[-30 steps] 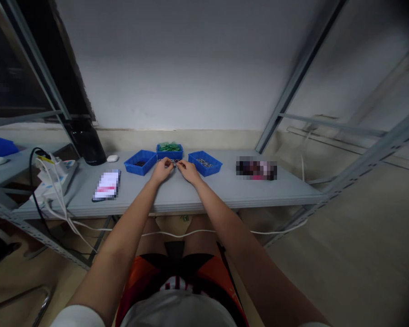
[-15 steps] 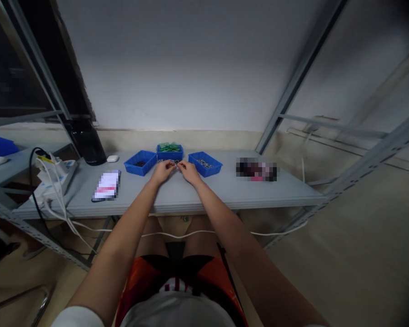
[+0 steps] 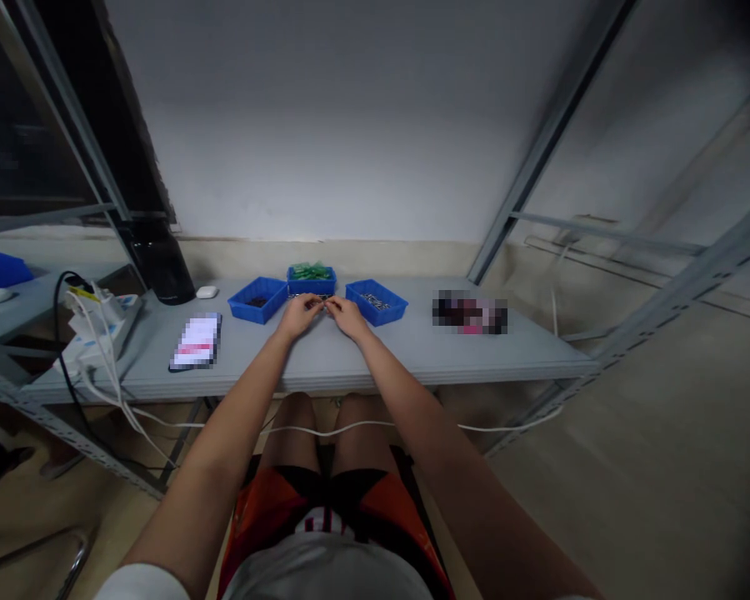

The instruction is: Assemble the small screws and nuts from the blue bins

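Observation:
My left hand (image 3: 301, 314) and my right hand (image 3: 346, 317) meet fingertip to fingertip over the grey table, both closed in a pinch; whatever lies between the fingers is too small to make out. Just behind them is a row of small items (image 3: 295, 295), partly hidden by the fingers. A blue bin (image 3: 243, 311) with dark small parts stands to the left. Behind the hands is a blue bin (image 3: 312, 286) of green pieces. To the right a third blue bin (image 3: 391, 313) holds small silvery parts.
A phone (image 3: 197, 340) lies at the left, near a white case (image 3: 207, 292) and a black object (image 3: 166, 262). Power strips (image 3: 109, 329) with cables sit at the left edge. A pixelated item (image 3: 468, 313) lies at the right. Metal posts (image 3: 525, 187) frame the table (image 3: 325, 358).
The hands stay in nearly the same place, with a slight shift of the fingers. My knees below the table have moved closer together.

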A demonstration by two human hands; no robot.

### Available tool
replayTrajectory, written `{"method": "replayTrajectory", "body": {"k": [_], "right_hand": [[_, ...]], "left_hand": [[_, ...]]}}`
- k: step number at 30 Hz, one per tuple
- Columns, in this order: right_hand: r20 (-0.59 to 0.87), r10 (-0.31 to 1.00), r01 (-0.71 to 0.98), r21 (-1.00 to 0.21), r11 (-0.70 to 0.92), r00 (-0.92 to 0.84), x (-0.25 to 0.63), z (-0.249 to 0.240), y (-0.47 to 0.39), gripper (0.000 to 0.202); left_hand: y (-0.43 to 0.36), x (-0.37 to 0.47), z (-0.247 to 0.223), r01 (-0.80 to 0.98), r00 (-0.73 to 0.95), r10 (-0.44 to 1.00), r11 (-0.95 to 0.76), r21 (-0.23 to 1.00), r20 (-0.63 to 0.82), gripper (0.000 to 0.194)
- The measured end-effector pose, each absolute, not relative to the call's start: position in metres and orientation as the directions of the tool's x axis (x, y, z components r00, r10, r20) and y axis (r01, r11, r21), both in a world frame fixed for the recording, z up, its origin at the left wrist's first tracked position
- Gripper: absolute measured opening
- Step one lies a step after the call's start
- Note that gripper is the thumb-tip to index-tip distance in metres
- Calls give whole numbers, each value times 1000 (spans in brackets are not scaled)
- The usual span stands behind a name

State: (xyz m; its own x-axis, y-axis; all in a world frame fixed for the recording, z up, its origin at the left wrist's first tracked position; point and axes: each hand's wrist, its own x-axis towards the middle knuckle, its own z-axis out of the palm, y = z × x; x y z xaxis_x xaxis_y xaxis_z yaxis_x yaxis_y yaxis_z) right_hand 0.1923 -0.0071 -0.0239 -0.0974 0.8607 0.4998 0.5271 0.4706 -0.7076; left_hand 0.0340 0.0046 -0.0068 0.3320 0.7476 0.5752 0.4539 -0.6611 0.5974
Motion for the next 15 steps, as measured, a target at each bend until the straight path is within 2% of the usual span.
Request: {"method": "replayTrajectory", "body": {"k": [4,9,15], "right_hand": [[503,848,539,-674,505,-165,191,-22,-12,21],[521,853,496,-732,467,-35,189,-18,-14,26],[520,854,513,-725,460,-30,191,-21,-11,24]], "left_hand": [[4,35,-7,423,327,742,-669,611,585,18],[7,34,-11,484,246,807,-582,654,536,14],[13,31,-16,519,342,785,-616,593,516,13]]}}
